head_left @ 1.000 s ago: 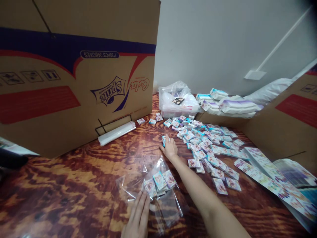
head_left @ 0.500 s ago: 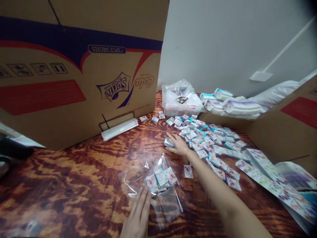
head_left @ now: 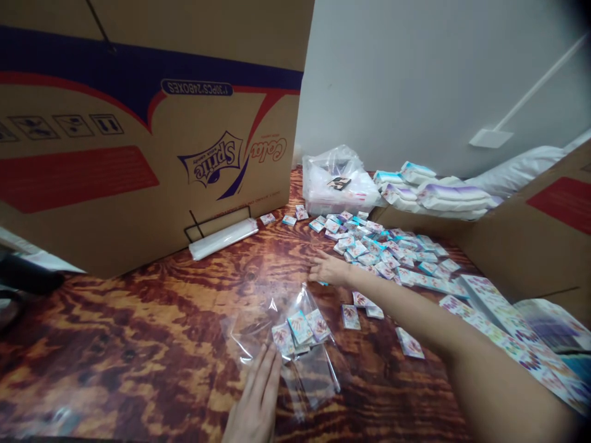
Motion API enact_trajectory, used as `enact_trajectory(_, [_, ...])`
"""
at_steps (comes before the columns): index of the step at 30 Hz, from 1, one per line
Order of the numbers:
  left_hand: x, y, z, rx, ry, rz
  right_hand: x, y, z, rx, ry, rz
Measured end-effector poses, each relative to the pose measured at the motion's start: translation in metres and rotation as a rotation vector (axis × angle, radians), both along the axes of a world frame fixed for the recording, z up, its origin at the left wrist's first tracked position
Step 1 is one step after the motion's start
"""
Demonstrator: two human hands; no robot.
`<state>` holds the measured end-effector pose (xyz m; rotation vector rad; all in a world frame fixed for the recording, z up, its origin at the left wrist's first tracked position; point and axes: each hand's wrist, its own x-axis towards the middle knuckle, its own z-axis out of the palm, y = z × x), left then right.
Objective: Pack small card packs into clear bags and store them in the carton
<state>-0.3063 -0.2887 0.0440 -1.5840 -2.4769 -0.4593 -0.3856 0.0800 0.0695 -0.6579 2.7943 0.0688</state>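
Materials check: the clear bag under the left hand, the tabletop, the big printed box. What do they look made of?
Clear bag: likely thin glossy plastic film. It is see-through and creased, with glare streaks.
Tabletop: wood or wood-look veneer, varnished. It has bold dark grain swirls and a soft sheen.
Big box: probably matte brown corrugated cardboard, with printed logos and a folded corner edge.

A large cardboard box (head_left: 138,154) stands just behind a white roll (head_left: 224,239).
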Motion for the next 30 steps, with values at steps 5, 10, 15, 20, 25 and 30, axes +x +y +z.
enact_trajectory(5, [0.0,0.001,0.0,-0.003,0.025,-0.015,0.027,0.031,0.012,-0.066,0.142,0.104])
enact_trajectory(10, [-0.002,-0.001,0.0,-0.003,0.03,-0.02,0.065,0.03,-0.005,-0.261,0.337,-0.409])
enact_trajectory(15, [-0.003,-0.003,0.0,0.019,0.011,-0.043,0.079,-0.001,-0.043,-0.492,0.43,-0.921])
enact_trajectory(20, [-0.004,-0.003,-0.001,0.052,0.051,-0.037,0.069,-0.015,-0.049,-0.501,0.487,-1.061])
enact_trajectory(25, [-0.003,-0.003,0.001,0.038,0.003,-0.031,0.069,-0.013,-0.035,-0.505,0.562,-0.989])
enact_trajectory(30, [-0.003,-0.004,0.0,0.051,-0.006,-0.043,0.053,-0.016,-0.033,-0.383,0.47,-0.592])
